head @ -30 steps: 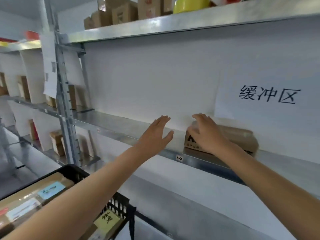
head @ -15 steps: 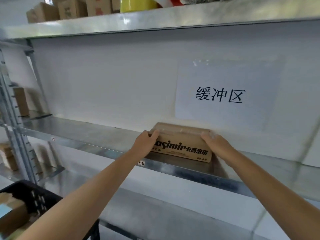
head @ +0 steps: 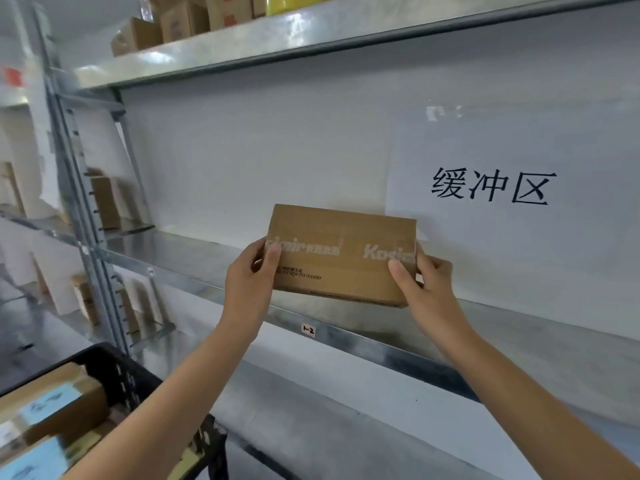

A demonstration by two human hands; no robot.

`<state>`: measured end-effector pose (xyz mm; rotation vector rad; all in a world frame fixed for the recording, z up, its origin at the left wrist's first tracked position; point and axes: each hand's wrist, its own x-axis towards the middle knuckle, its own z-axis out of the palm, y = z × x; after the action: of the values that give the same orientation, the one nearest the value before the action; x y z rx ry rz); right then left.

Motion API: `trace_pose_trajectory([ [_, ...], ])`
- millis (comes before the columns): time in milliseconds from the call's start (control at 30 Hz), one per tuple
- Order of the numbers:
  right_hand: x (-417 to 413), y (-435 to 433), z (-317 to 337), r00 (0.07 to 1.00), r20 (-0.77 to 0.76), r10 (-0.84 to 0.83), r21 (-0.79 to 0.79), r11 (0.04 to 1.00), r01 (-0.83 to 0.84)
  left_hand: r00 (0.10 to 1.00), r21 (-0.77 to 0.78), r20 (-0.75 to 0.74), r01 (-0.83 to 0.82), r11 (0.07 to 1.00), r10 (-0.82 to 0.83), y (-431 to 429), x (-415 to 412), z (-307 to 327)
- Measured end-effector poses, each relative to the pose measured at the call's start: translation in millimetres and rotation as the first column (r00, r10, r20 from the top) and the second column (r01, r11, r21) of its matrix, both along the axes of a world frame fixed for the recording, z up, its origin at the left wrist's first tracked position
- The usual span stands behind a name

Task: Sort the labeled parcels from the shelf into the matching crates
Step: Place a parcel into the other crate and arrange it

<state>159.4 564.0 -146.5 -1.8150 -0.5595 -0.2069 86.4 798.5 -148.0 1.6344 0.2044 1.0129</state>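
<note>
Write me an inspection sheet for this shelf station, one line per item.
Surface: metal shelf, bare where it shows; small tag on its front edge.
Job's things: brown parcel held up off the shelf, printed face toward the camera; no sorting label visible on this face. Black crate at lower left holds parcels with blue labels.
Clutter: boxes and a yellow item on the upper shelf.
Hands: left hand grips the parcel's left end, right hand its right end.
Cables: nothing seen.
Surroundings: white back wall with a paper sign; neighbouring rack at left with more boxes.
</note>
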Motion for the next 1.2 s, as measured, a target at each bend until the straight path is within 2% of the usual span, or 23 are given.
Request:
trace_pose_trajectory([
  [233,2,41,-15,0.984,0.166,0.072,0.001,0.997,-0.074,0.979,0.063,0.019,-0.205,0.977,0.204,30,-41,-24],
  [333,1,60,-25,0.981,0.157,0.117,0.008,0.993,-0.120,0.959,0.142,0.004,-0.282,0.949,0.285,42,-57,-34],
  [500,-2,85,-24,0.972,0.123,0.199,0.120,0.970,-0.213,0.904,0.153,-0.037,-0.417,0.896,0.427,59,-82,-48],
  [667,-15,107,-14,0.947,0.077,0.312,0.219,0.921,-0.321,0.925,-0.009,0.046,-0.377,0.926,0.377,69,-114,-52],
  [800,-21,120,-17,0.954,0.054,0.295,0.198,0.933,-0.300,0.951,-0.108,0.090,-0.287,0.952,0.297,74,-138,-57],
  [867,-25,124,-24,0.951,0.027,0.307,0.245,0.920,-0.304,0.957,-0.150,0.092,-0.259,0.954,0.274,74,-148,-62],
  [1033,-42,139,-31,0.934,-0.027,0.356,0.215,0.915,-0.342,0.951,-0.229,0.112,-0.256,0.939,0.287,74,-176,-78],
  [1200,-53,158,-27,0.877,-0.116,0.466,0.222,0.873,-0.435,0.929,-0.258,0.159,-0.289,0.922,0.335,80,-202,-78],
])
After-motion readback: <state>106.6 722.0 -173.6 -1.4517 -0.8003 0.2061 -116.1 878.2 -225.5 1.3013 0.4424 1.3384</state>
